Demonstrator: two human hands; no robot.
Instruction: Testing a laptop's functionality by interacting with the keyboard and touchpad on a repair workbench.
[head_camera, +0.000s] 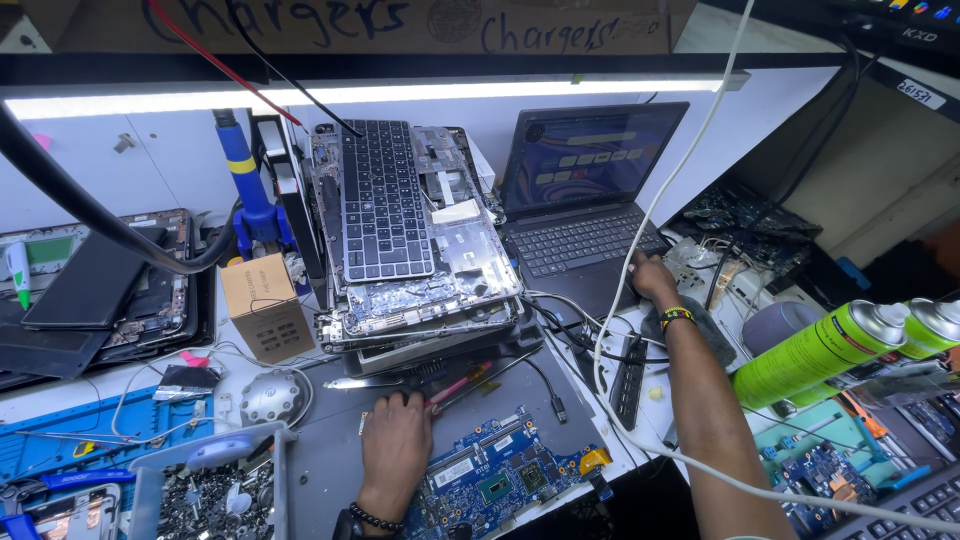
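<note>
— So, where is the left hand (396, 438)?

— Low on the grey mat of the counter (330, 460), back of the hand up, fingers curled around the end of a slim pink-handled tool (455, 386). The grip is closed on that tool, whose shaft points up and right toward the stack.

— Which stack?

— A tilted pile of opened laptop shells, topped by a black keyboard in a bare silver metal frame (385, 200). It leans just above the hand.

— And beside the hand?

— A blue rectangular circuit board with a dark square chip (497, 480) lies flat, touching the hand's right edge.

— The right hand (652, 278)?

— Stretched far forward, a striped bracelet on the wrist. It rests at the front right corner of an open black laptop with a lit screen (585, 190). Its fingers are bent downward over the edge; whether they are clamped on anything I cannot tell.

— Anything else close by?

— A white cable (640, 230) hangs down past that wrist, a small brown cardboard box (264, 305) stands left of the stack, and two green spray cans (830, 345) lie at the right.
</note>
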